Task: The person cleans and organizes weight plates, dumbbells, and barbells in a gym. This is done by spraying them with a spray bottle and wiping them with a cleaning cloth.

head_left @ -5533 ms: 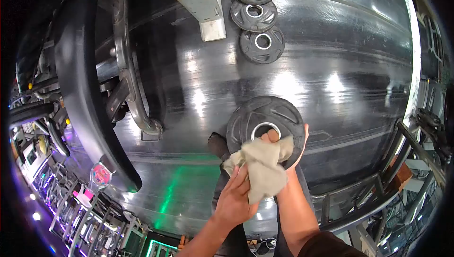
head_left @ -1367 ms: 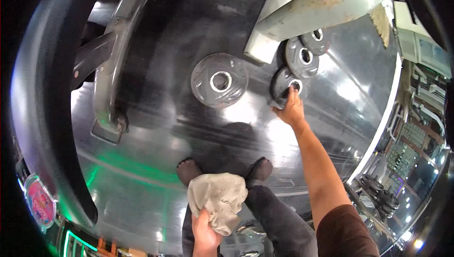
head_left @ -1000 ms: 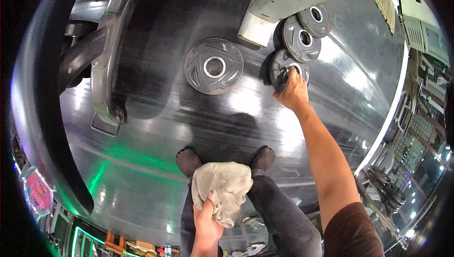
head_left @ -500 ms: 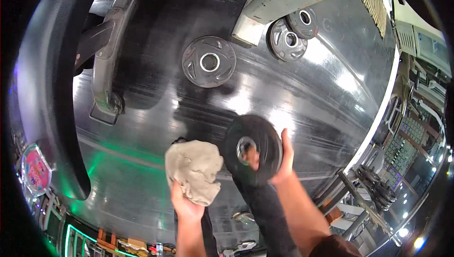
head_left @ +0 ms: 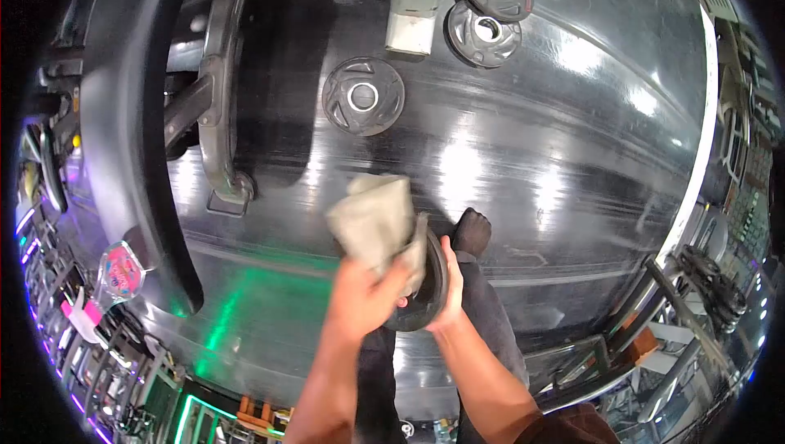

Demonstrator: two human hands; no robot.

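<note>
One plate [head_left: 437,271], taken from twelve o'clock, is sitting in the grip of the right hand [head_left: 451,282]. The left hand [head_left: 364,301] is pressing its clutched cloth [head_left: 374,219] onto it.

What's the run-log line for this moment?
left hand: presses cloth on weight plate | right hand: holds weight plate | floor: three other plates

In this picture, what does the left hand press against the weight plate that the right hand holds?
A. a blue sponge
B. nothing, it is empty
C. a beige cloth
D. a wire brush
C: the left hand grips a crumpled beige cloth against the face of the weight plate, which the right hand holds up off the floor.
</note>
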